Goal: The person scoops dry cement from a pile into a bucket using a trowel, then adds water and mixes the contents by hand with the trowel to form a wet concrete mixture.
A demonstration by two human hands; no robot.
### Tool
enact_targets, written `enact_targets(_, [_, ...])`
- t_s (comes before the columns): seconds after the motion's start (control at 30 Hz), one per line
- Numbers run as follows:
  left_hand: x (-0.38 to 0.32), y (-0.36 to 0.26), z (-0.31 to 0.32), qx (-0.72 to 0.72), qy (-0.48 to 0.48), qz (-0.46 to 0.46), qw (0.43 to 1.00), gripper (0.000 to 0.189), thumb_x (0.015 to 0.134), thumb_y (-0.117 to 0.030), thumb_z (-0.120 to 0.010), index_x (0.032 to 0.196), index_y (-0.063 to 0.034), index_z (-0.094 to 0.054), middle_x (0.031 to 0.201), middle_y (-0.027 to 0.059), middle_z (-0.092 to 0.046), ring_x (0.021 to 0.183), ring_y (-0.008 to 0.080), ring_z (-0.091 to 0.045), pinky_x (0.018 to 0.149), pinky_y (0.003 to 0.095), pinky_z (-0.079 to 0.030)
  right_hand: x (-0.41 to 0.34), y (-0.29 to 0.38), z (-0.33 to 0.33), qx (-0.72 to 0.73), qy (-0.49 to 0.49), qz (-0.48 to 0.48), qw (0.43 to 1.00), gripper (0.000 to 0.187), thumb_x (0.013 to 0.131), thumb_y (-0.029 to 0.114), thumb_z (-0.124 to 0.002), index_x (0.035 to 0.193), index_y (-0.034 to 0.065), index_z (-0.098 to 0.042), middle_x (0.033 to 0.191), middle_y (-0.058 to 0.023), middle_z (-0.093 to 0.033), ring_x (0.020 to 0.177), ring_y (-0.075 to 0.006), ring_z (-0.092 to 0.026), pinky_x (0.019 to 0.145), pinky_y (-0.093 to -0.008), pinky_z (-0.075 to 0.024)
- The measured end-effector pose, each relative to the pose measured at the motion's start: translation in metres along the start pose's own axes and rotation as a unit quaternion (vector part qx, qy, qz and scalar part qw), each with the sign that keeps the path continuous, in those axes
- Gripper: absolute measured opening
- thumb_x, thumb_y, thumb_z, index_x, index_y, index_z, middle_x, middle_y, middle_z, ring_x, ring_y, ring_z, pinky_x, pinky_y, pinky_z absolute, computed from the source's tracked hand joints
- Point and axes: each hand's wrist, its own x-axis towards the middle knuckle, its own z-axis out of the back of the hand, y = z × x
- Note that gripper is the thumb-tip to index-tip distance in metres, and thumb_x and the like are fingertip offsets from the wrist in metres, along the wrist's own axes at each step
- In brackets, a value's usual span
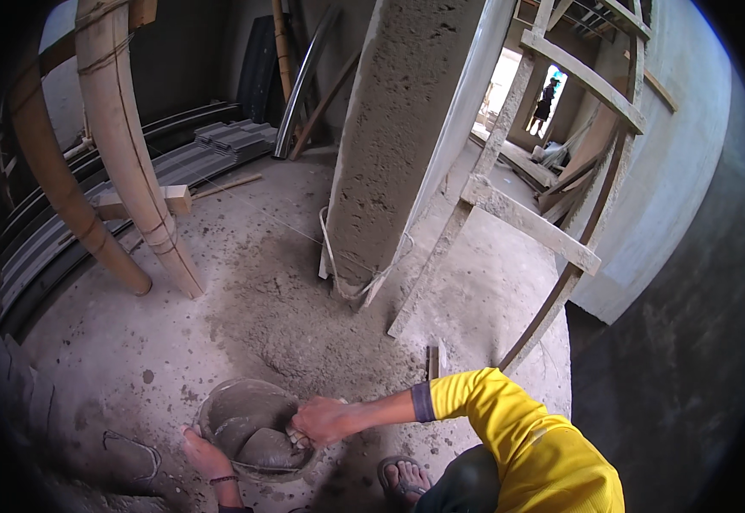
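Note:
A round bucket coated in wet grey cement mix stands on the floor at the bottom of the view. Against its outer left side rests my left hand, at the rim, with a dark bracelet on the wrist. Over the right part of the rim is my right hand, its fingers closed around something pale, perhaps a tool handle, mostly hidden by the hand. A rounded, mortar-covered surface shows inside the bucket just left of those fingers; whether it is a tool blade or mortar is unclear.
Loose mortar lies around the foot of a freshly rendered column, where a cord loops. A wooden ladder stands to the right, bamboo poles to the left. Metal sheets lie behind. A person stands far off in an opening.

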Motion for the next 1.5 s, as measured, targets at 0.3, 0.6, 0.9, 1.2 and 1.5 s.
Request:
enact_targets(0.3, [-0.001,-0.033,0.004,0.11,0.059,0.013,0.992,0.052,0.097,-0.032,-0.031,0.089,0.0123,-0.057,0.088,0.0305,-0.06,0.085,0.045,-0.055,0.073,0.0505,-0.039,0.004,-0.012,-0.008,-0.199,-0.018,-0.099,0.975,0.018,0.085,0.018,-0.052,0.091,0.0076,-0.064,0.086,-0.0128,-0.065,0.086,-0.0265,-0.064,0.071,-0.0387,-0.0496])
enact_targets(0.6, [0.019,-0.005,-0.011,0.254,0.126,-0.047,0.958,0.033,0.092,-0.026,-0.046,0.109,-0.0031,-0.063,0.105,0.0263,-0.061,0.097,0.0394,-0.059,0.087,0.0479,-0.044,-0.009,-0.024,-0.004,-0.13,0.087,-0.086,0.984,0.024,0.085,0.023,-0.054,0.101,0.0053,-0.056,0.09,-0.0191,-0.059,0.076,-0.0347,-0.063,0.063,-0.0461,-0.0506])
enact_targets(0.9, [-0.003,-0.051,0.028,0.181,0.145,-0.024,0.972,0.039,0.094,-0.028,-0.043,0.106,0.0056,-0.058,0.105,0.0285,-0.06,0.098,0.0418,-0.057,0.081,0.0464,-0.045,-0.073,-0.012,-0.009,-0.015,-0.293,-0.099,0.951,0.041,0.093,0.036,-0.046,0.122,0.0073,-0.047,0.11,-0.019,-0.058,0.098,-0.0374,-0.058,0.073,-0.0471,-0.0499])
enact_targets(1.2, [-0.009,-0.05,0.041,0.199,0.146,-0.024,0.969,0.04,0.094,-0.028,-0.042,0.106,0.0063,-0.058,0.105,0.0289,-0.06,0.098,0.042,-0.056,0.081,0.0461,-0.045,-0.054,-0.021,-0.041,0.063,-0.234,-0.173,0.954,0.041,0.093,0.036,-0.044,0.122,0.008,-0.047,0.11,-0.0195,-0.057,0.097,-0.0375,-0.058,0.072,-0.0472,-0.0497])
enact_targets(1.5, [-0.013,-0.039,0.049,0.201,0.138,-0.029,0.969,0.041,0.095,-0.029,-0.041,0.107,0.007,-0.057,0.104,0.0294,-0.059,0.098,0.0422,-0.056,0.082,0.0458,-0.045,-0.069,-0.04,-0.081,-0.008,-0.318,-0.091,0.944,0.041,0.094,0.037,-0.042,0.123,0.0088,-0.047,0.11,-0.0201,-0.057,0.095,-0.0377,-0.059,0.072,-0.0473,-0.0494])
